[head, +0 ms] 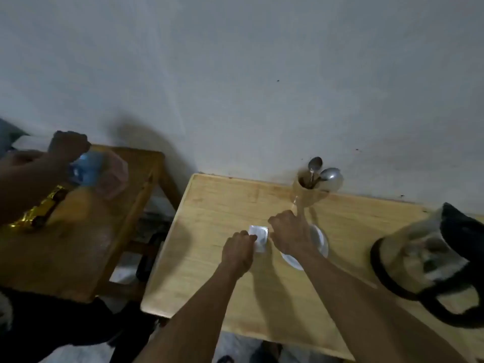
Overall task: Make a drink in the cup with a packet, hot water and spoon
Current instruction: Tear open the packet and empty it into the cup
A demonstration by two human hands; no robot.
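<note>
Two bare forearms reach in from the near edge over a light wooden table (209, 271), grain running left to right. Left hand (239, 250) and right hand (288, 234) meet around the table's middle, both pinching a small white packet (258, 238) held just above the wood; left fingers closed on its left edge, right fingers closed on its right edge. Whether the packet is torn open cannot be told, too blurred.

Just right of the hands, partly under the right wrist, sits a white cup (318, 244), seen from above, rim pale; contents not readable. At the table's right edge stands a clear kettle (424, 255) with black base ring, black handle toward the near right corner and black lid toward the far side; blurred.

At the far edge, against the wall, a tan holder (310, 195) carries two metal spoons (320, 171), bowls up.

Left of the table, across a gap, a second, darker wooden table (86, 231) stands lower in the shot. Another person's hand (69, 145) is raised above it over a blue-and-pink blurred object (94, 171); a shiny gold wrapper (39, 208) lies near that table's left edge. Dark items sit on the floor in the gap, not identifiable.

Behind everything, a plain grey-white wall (262, 74) with a few small dark specks, shadow falling behind the second table. Dim lighting overall.
</note>
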